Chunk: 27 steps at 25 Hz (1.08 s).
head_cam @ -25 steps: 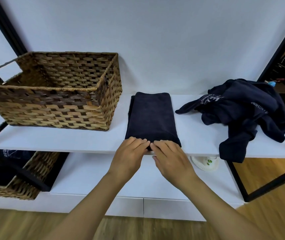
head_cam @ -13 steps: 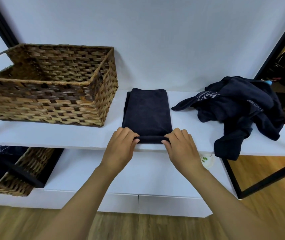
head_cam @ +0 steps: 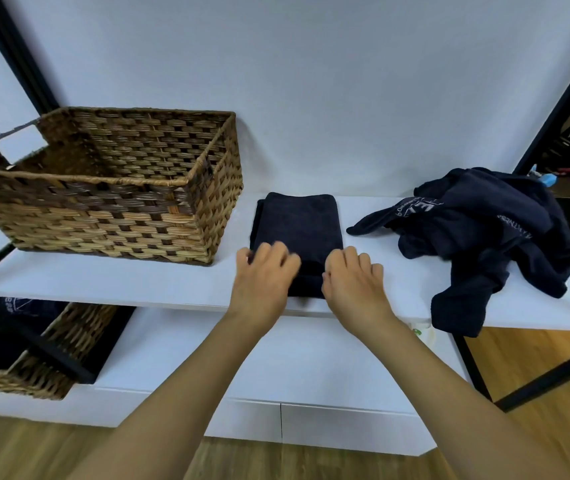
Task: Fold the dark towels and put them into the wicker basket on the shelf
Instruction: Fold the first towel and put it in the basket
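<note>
Folding the near end of the dark towel (head_cam: 298, 233) away from the body looks like the step in hand: both hands sit on its front edge, the left hand (head_cam: 263, 277) at the towel's 7 o'clock corner and the right hand (head_cam: 353, 284) at its 5 o'clock corner, fingers curled over the cloth, though motion blur hides whether they pinch it or only press. The towel lies as a long strip on the white shelf (head_cam: 131, 282), just right of the wicker basket (head_cam: 103, 202), which stands at the towel's 9 o'clock. To do this well, lift both corners level and carry them toward 12 o'clock together, so the far edges meet squarely and the bundle ends up short enough for the basket. Pressing the crease flat afterwards should keep the layers from sliding. A crumpled heap of dark towels (head_cam: 484, 230) waits at 3 o'clock, one end hanging over the shelf's front edge.
</note>
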### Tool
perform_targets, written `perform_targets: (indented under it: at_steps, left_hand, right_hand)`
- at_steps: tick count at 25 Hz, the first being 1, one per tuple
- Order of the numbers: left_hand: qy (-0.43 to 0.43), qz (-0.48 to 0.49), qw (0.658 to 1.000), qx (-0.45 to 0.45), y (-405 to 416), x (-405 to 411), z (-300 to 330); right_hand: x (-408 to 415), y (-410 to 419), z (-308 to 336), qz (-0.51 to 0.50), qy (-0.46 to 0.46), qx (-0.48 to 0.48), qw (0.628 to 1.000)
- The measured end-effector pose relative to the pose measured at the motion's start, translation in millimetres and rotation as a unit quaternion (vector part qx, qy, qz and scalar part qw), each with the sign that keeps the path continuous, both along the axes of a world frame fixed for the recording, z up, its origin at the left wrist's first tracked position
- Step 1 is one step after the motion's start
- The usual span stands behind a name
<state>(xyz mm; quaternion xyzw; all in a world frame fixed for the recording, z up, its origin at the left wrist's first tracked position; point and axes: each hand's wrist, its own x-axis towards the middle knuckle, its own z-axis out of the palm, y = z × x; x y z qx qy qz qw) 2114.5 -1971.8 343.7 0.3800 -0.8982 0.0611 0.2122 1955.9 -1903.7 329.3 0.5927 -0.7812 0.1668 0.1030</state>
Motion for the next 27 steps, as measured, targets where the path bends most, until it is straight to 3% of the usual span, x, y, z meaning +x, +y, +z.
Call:
perform_targets:
  at_steps: [3,8,13,17,24,27]
  left_hand:
    - [0.075,-0.11,0.991,-0.023,0,17,-28]
    - [0.071,-0.128,0.988,0.04,-8,46,-35]
    - [0.027,-0.075,0.997,-0.006,-15,33,-26]
    - [0.006,-0.017,1.0,0.008,-13,19,-20]
    - [-0.015,0.012,0.996,0.085,-14,6,-3]
    - [-0.015,0.013,0.997,0.08,-15,-2,6]
  right_hand:
    - [-2,5,-13,0.083,0.014,-0.037,0.996]
    - [-11,13,-13,0.133,-0.05,-0.08,0.987]
    - [-20,16,-12,0.122,0.02,-0.038,0.992]
    - [-5,8,-10,0.081,0.107,-0.015,0.991]
    - [-1,0,9,0.02,-0.041,0.08,0.996]
    - [0,-1,13,0.023,-0.119,0.065,0.991]
